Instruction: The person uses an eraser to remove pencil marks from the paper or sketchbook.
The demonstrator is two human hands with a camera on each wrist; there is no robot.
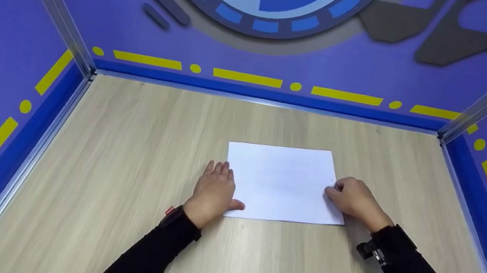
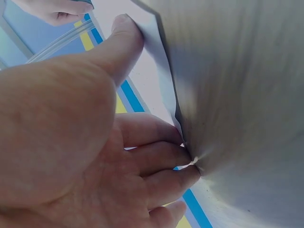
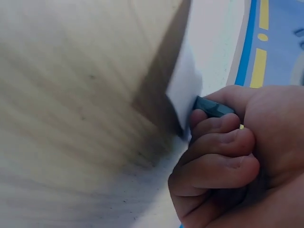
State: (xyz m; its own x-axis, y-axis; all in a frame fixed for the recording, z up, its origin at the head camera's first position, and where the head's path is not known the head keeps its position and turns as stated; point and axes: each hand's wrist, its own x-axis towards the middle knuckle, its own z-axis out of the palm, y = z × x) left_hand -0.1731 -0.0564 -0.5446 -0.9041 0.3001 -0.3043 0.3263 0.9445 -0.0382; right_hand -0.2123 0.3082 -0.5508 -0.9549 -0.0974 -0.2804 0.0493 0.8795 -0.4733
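A blank white sheet of paper (image 1: pixel 282 186) lies on the wooden table, its near edge slightly lifted in the wrist views. My left hand (image 1: pixel 213 191) rests along its left edge with fingers extended; the thumb (image 2: pixel 126 33) lies on the paper near the lower left corner. At the right edge, my right hand (image 1: pixel 355 198) has its fingers curled around a small dark green object (image 3: pixel 214 107), with one end showing between thumb and index finger. Most of that object is hidden inside the hand, and I cannot tell its kind. Its visible end is right by the paper.
The light wood tabletop (image 1: pixel 139 149) is enclosed by blue-purple panels (image 1: pixel 255 62) with yellow dashes at the back and both sides. Metal rails (image 1: pixel 268 103) run along the panel bases. Dark sleeves (image 1: pixel 142 252) and wrist straps cover both forearms.
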